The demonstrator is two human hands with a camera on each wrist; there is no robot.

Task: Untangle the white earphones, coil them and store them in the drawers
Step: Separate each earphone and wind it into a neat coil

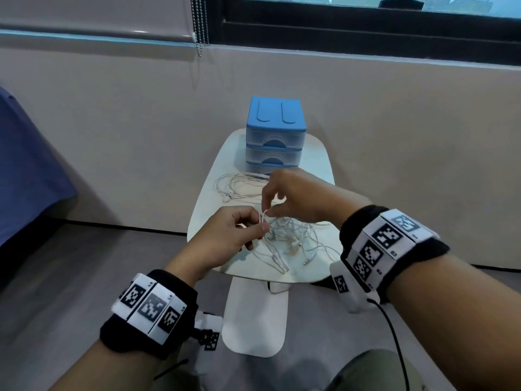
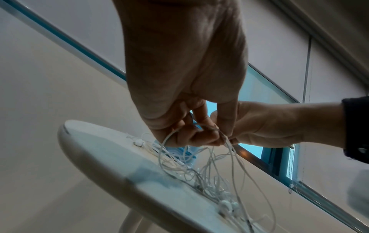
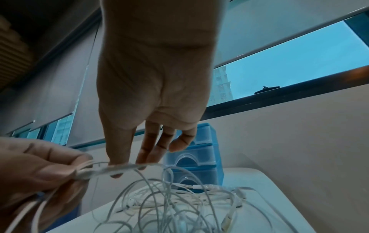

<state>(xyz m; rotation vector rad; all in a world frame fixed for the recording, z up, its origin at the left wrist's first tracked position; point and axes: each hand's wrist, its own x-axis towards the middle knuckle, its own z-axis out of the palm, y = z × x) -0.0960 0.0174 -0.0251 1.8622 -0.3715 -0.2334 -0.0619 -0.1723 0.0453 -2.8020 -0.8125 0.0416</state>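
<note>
The small white bench [image 1: 315, 162] is crowded: the blue drawers [image 1: 275, 131] stand at its far end against the wall, and a loose white cable [image 1: 239, 183] lies just in front of them, across the way to the lowest drawer front. The tangled earphones [image 1: 293, 235] spread over the near half, lifted in the middle by both hands [image 1: 225, 235], so bare bench shows only along the left edge and the right side beside the drawers. Open floor [image 1: 84, 263] lies to the left.
</note>
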